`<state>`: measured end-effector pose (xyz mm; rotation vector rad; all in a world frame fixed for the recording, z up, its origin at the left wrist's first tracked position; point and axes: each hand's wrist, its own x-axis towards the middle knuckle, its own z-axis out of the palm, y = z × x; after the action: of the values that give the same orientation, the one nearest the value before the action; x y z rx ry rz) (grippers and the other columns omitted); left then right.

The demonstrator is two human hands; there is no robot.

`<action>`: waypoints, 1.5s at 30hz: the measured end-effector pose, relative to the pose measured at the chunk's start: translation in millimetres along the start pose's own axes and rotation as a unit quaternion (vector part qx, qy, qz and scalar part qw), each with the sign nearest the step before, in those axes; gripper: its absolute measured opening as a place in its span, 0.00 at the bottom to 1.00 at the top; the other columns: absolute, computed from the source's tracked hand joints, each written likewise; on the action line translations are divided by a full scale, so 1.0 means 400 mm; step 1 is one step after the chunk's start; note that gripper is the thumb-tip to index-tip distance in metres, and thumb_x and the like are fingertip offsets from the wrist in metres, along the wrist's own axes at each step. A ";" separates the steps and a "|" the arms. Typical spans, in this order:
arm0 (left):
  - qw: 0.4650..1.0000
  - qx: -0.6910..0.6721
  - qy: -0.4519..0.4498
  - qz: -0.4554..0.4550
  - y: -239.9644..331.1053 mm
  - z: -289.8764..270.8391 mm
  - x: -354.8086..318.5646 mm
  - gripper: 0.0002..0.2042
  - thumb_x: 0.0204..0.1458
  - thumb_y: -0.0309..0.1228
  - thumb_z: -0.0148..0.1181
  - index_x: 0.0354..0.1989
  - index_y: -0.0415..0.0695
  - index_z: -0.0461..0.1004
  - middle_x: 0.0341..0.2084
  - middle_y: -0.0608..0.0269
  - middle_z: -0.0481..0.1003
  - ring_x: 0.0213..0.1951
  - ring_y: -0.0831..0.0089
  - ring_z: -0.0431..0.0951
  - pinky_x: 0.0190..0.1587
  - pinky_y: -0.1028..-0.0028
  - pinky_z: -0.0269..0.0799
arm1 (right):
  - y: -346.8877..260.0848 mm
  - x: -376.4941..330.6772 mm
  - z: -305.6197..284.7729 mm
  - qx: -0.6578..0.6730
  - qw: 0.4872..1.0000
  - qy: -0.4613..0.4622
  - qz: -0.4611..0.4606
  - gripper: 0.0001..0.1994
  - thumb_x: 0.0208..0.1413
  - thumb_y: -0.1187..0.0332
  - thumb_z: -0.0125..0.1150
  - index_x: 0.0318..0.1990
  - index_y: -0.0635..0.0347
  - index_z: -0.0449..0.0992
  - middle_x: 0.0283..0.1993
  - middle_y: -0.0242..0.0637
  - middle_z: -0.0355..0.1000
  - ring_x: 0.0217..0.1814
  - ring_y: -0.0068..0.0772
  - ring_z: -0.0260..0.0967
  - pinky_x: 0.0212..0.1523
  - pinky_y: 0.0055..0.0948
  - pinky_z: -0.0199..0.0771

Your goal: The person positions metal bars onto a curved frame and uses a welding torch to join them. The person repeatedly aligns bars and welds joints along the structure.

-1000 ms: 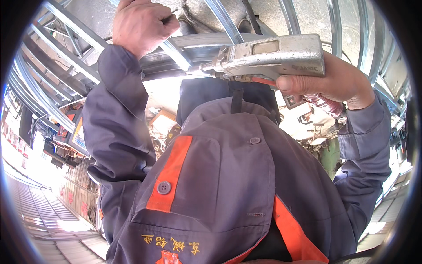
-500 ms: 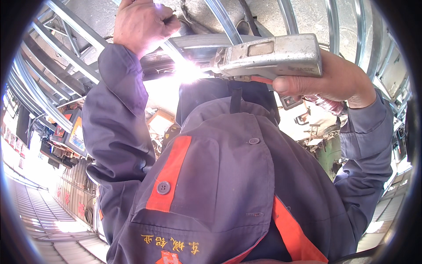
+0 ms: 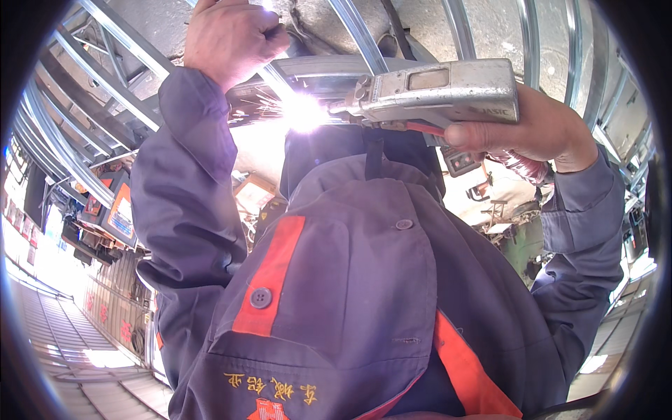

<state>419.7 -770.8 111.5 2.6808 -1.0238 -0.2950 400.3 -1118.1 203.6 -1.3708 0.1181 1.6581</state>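
My right hand [image 3: 549,133] is wrapped round a silver handheld welding gun [image 3: 437,87], its thumb beside a red trigger piece [image 3: 425,129]. The nozzle points left at a dazzling weld spot [image 3: 306,113], where orange sparks fly off leftward. Glare hides the joint itself. My left hand [image 3: 234,43] is closed near the top edge, round a shiny metal tube [image 3: 276,77] that runs down to the bright spot. Its fingertips are partly out of sight. Behind the gun's nozzle lies a wide grey metal rail [image 3: 322,66].
Several shiny metal bars [image 3: 357,31] stretch away across the concrete floor [image 3: 490,28]. More steel bars [image 3: 98,80] lie at the left. An orange and grey machine [image 3: 115,213] stands beyond my left arm. A dark cable [image 3: 397,28] crosses between the bars at the top.
The welding gun and its bright spot have shifted slightly right. Sparks spray more widely to the left now. My left hand stays closed in nearly the same place.
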 end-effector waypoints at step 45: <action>0.991 0.044 -0.123 0.043 0.301 0.085 0.171 0.12 0.54 0.43 0.65 0.25 0.50 0.82 0.25 0.70 0.81 0.37 0.68 0.81 0.63 0.58 0.67 | 0.364 -0.299 0.005 0.209 0.907 0.273 -0.243 0.40 0.57 0.43 0.69 0.60 0.77 0.67 0.39 0.48 0.72 0.28 0.24 0.70 0.25 0.22 0.69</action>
<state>385.4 -909.3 109.7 2.7179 -1.2457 -0.5873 288.4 -1266.7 232.8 -1.3507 0.3984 0.7492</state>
